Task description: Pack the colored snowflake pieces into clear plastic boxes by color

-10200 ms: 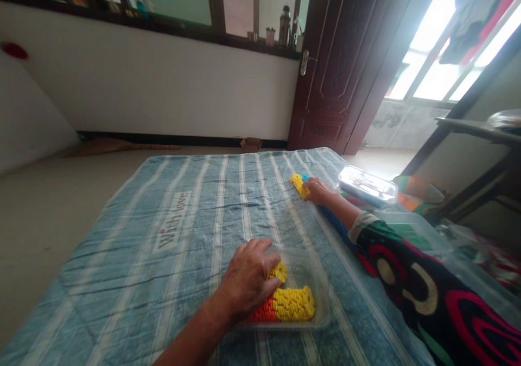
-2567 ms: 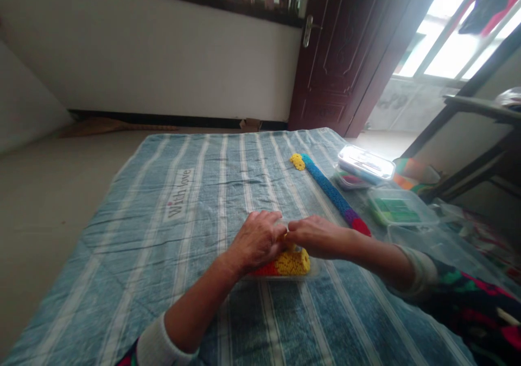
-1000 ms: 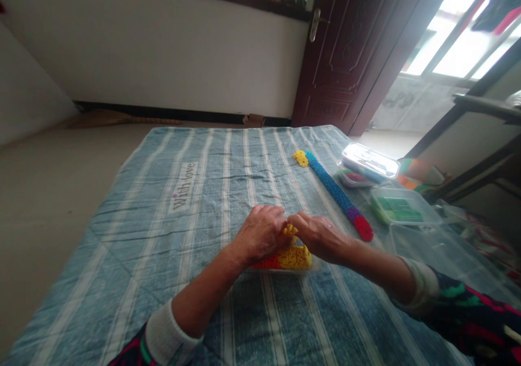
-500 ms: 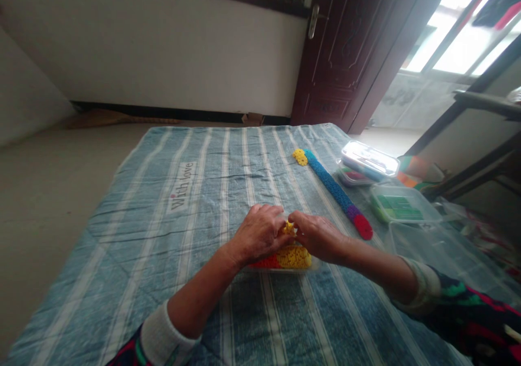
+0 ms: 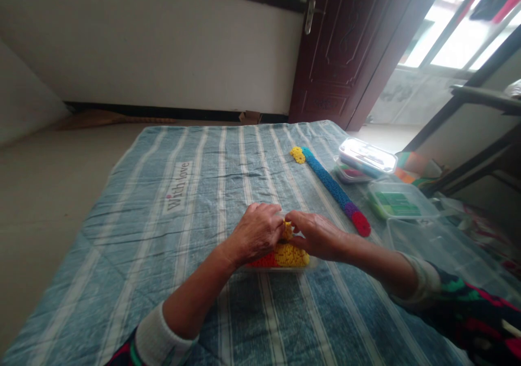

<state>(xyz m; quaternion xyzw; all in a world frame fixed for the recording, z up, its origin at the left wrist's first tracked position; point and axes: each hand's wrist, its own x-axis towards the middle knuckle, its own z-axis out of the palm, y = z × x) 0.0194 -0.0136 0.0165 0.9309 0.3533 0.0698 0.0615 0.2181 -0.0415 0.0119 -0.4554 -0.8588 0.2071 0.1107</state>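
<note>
You're prob. working small yellow bits in the clear box (image 5: 280,269); both hands are on it. Looks like fine fingertip work, tho pinching, pressing or setting down, can't say which. Next move calls for a light, exact pinch w/ the R while the L braces, I'd judge, so the box doesn't skid & nothing gets knocked loose.

Box sits on the cloth-covered counter (image 5: 134,219), a bit R of the middle, well short of the far edge; near edge is out of view. Your L hand (image 5: 258,230) arches over the box's L part, fingers bent down; what they grip, if anything, is hidden. Your R hand (image 5: 317,235) comes in from the R side, thumb & index apart at the tips. Yellow piece (image 5: 287,229) is btwn the two hands, right at the fingertips; firm hold or just a touch, can't tell. Hands are v. close to each other.

On the side twd you, the yellow stack (image 5: 292,256) & red stack (image 5: 262,259) lie end to end in the box. Blue strip (image 5: 328,180) lies slantwise twd the far R corner, well apart from your L.
</note>
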